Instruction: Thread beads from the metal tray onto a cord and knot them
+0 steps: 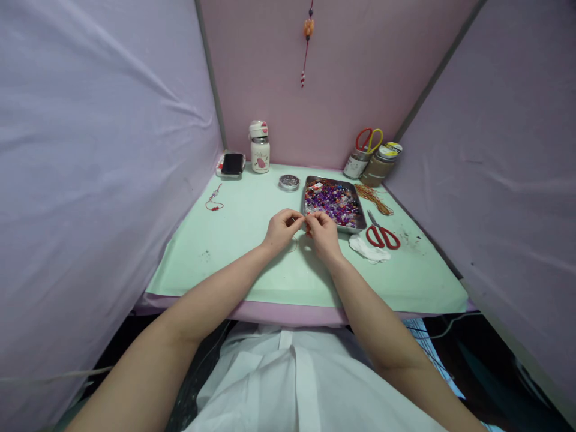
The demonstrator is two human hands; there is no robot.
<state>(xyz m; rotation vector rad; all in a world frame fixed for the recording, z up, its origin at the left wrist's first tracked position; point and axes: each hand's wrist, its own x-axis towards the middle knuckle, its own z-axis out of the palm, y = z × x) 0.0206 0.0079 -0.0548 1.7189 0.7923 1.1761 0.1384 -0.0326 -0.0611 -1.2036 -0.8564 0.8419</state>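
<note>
Though shallow, tray (351,230) of mixed beads (333,202)

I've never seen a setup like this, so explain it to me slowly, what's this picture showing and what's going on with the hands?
There's no machine here: these are a person's own bare hands. The one picture comes from a camera worn on their head, looking forward and down.

On the pale green tabletop sits a rectangular metal tray of mostly purple beads. To its right are red-handled metal scissors, crumpled white cloth or tissue and a bundle of thin orange-brown cord.

The left hand and right hand pinch close together beside the tray. A small reddish piece appears held by the right; what the left pinches is too small to tell.
</note>
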